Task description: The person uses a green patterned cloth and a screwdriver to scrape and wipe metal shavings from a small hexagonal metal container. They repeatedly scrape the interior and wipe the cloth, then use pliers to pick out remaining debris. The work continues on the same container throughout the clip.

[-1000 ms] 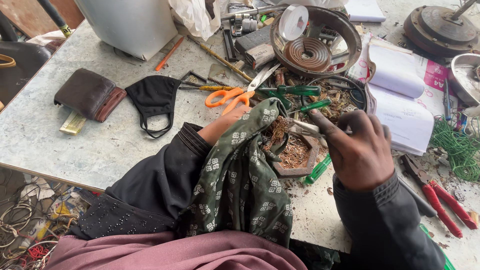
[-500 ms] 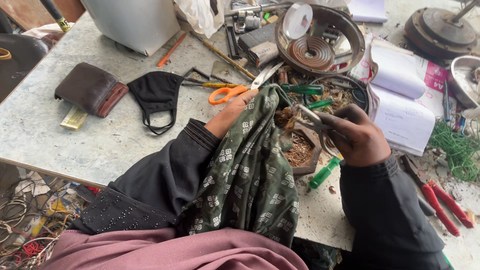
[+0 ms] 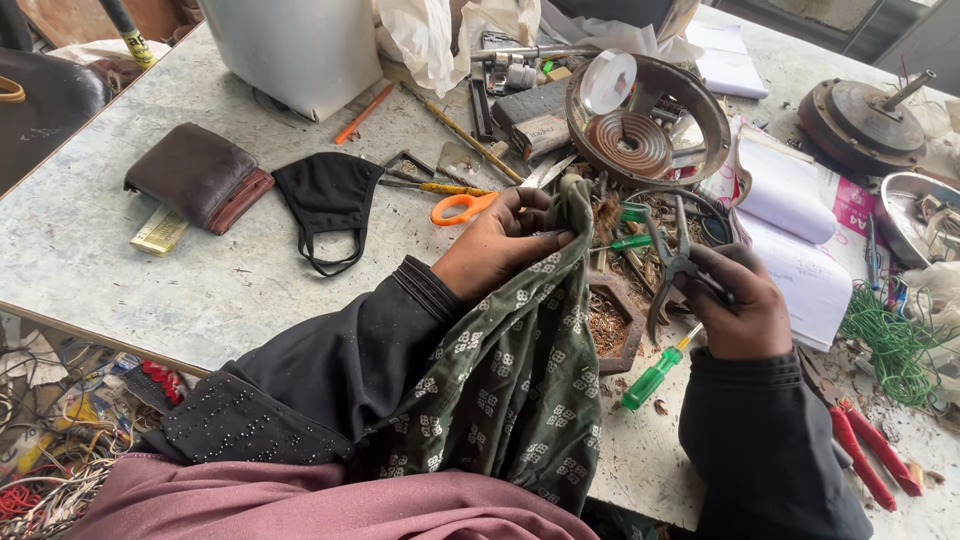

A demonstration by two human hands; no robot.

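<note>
A brown wallet [image 3: 197, 183] and black mask [image 3: 325, 200] lay at nine o'clock on the counter [image 3: 90, 260], well apart from the work. The left hand [image 3: 497, 245] was closed on the green patterned scarf [image 3: 520, 370], bunching its end at the fingertips — likely to keep it out of the scrap. Orange scissors [image 3: 460, 208] lay just beyond it. At three o'clock the right hand [image 3: 738, 305] gripped grey pliers [image 3: 672, 265], tips pointing away over a copper-wound stator [image 3: 612, 320] between the hands. A green screwdriver [image 3: 655, 375] lay beside that wrist.
</note>
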